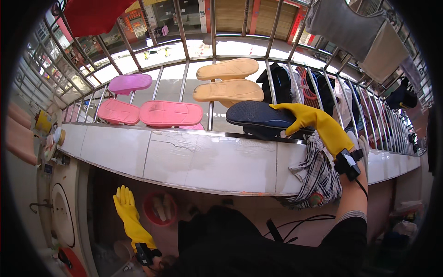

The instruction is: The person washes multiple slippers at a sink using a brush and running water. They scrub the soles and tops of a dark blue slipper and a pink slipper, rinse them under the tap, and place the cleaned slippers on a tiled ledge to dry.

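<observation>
- The metal railing [183, 83] runs across your view, with the pale tiled ledge [235, 159] along its near side.
- Your black clothing [221, 235] blocks much of the lower view, and your left forearm is mostly cut off.
- The black-and-white cloth [318, 180] hangs over the ledge, partly hidden by your right forearm.
- Your right hand [314, 119], in a yellow glove, is closed on the right end of the navy slipper [258, 114], fingers over the sole and thumb below.
- That slipper lies at the railing just beyond the ledge, sole toward you. The relation that counts most, I judge: its long axis runs left to right, roughly along the ledge, so nearly all of it extends leftward from your grip.
- The glove covers its right end; you can't tell whether the dark shape beneath is its upper or a second slipper.
- Your left hand [124, 203], gloved too, is empty with fingers extended, well apart from the slipper, down beside the red basin [146, 207]. The pale items inside that basin are hard to make out.
</observation>
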`<state>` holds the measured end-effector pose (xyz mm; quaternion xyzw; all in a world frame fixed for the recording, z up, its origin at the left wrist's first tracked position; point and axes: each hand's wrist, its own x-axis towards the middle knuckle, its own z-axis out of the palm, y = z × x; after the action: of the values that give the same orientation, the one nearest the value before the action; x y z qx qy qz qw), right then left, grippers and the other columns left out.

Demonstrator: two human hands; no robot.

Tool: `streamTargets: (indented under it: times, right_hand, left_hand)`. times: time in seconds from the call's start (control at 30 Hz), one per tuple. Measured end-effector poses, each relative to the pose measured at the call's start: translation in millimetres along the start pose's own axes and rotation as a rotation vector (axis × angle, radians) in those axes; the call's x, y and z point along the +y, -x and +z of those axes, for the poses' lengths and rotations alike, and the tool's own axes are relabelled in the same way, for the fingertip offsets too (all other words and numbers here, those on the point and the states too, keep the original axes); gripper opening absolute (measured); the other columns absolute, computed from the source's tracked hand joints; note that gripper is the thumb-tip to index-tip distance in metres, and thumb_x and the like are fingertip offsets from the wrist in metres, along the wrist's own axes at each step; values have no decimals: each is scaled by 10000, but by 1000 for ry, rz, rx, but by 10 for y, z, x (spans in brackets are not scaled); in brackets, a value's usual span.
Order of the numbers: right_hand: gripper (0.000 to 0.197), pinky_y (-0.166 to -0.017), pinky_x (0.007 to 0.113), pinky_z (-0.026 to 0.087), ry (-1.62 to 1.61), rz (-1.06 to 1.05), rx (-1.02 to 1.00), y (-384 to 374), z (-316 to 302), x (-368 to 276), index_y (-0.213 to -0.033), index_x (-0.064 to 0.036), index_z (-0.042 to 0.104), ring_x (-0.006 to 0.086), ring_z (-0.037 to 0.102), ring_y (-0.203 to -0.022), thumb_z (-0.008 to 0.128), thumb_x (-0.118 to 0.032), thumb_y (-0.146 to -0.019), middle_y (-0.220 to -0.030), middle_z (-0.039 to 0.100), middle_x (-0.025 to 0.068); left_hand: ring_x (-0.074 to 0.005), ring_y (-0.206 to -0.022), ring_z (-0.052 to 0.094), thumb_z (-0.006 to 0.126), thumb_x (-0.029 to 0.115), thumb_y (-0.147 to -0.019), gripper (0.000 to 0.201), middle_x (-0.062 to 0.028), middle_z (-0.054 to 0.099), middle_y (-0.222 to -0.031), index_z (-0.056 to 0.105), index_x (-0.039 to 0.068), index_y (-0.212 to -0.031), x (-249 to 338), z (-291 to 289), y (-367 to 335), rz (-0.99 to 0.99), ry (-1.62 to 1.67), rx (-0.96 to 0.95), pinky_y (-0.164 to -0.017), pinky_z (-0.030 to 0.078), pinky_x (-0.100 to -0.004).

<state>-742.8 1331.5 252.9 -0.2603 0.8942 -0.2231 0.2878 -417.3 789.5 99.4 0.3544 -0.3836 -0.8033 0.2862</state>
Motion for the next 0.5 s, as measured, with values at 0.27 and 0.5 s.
streamTargets:
  times: [0.27, 0.5]
  right_hand:
    - [977, -900, 288, 438, -138, -105, -66, 44, -121, 223, -1369, -130, 412, 218, 578, -996, 867, -215, -508, -1174, 561, 122]
    - [973, -866, 291, 458, -53, -123, 19, 261, -287, 534, -1365, -175, 416, 226, 601, -950, 855, -195, -497, -1150, 575, 113]
  left_hand:
    - [-255, -1312, 356, 306, 355, -997, 507, -143, 371, -1415, 347, 15, -1371, -9, 167, 221, 25, 46, 28, -1091, 331, -321]
    - [-261, -1294, 382, 315, 351, -997, 504, -158, 387, -1402, 351, 12, -1368, -50, 336, 288, 28, 47, 29, -1086, 333, -328]
